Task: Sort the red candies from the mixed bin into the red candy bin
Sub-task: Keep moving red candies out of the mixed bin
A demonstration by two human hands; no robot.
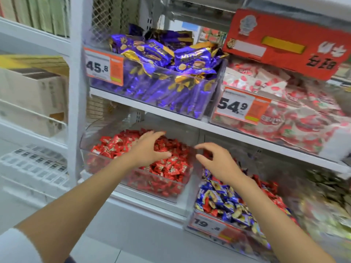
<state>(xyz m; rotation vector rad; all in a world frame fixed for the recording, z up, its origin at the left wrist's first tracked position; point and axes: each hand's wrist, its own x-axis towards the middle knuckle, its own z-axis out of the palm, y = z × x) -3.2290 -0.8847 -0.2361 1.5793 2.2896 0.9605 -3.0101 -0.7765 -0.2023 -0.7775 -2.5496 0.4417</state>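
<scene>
A clear bin [89, 158] on the lower shelf is heaped with red candies [171, 168]. To its right a second clear bin [209, 226] with a 19.5 price tag holds mixed blue, gold and red candies [224, 202]. My left hand [150, 149] hovers over the red candies with fingers spread and loosely bent, holding nothing. My right hand [216, 162] hangs above the gap between the two bins, at the back of the mixed bin, fingers loosely curled and empty.
On the shelf above stand a bin of purple and gold packets [161, 73] and a bin of strawberry-print packets [284, 111]. A red sign [284, 44] hangs at the upper right. White racks with boxes [34, 95] fill the left. The right edge is blurred.
</scene>
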